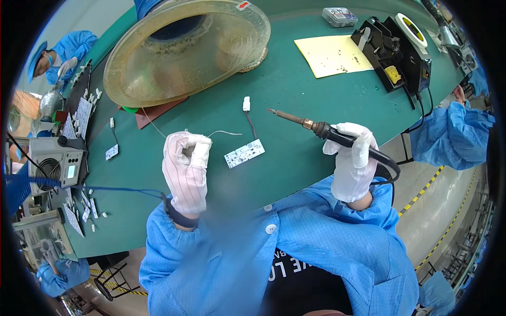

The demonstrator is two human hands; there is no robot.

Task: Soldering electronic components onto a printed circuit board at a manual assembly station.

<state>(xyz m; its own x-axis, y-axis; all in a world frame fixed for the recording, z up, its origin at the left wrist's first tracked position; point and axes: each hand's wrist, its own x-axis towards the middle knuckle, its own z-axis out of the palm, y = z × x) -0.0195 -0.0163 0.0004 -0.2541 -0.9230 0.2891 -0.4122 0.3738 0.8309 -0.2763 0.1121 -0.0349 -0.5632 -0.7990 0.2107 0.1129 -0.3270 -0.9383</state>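
My right hand [354, 152], in a white glove, is closed around the dark handle of a soldering iron [303, 122]. Its tip points left, above the green mat. My left hand [186, 163], in a striped white glove, is closed in a pinch on a thin pale wire [224, 132], probably solder, whose free end sticks out to the right. Another stretch of it runs up toward the funnel hood. Between my hands a small white circuit board [244, 154] lies flat on the mat. A dark cable joins it to a white connector [246, 104]. Neither hand touches the board.
A large translucent fume hood [184, 92] stands at the back, partly over a brown-red board [158, 114]. Back right are a yellow sheet [332, 55] and a soldering iron stand [392, 63]. At left are a wired small board [112, 152] and a grey powered unit [58, 163]. Other people work nearby.
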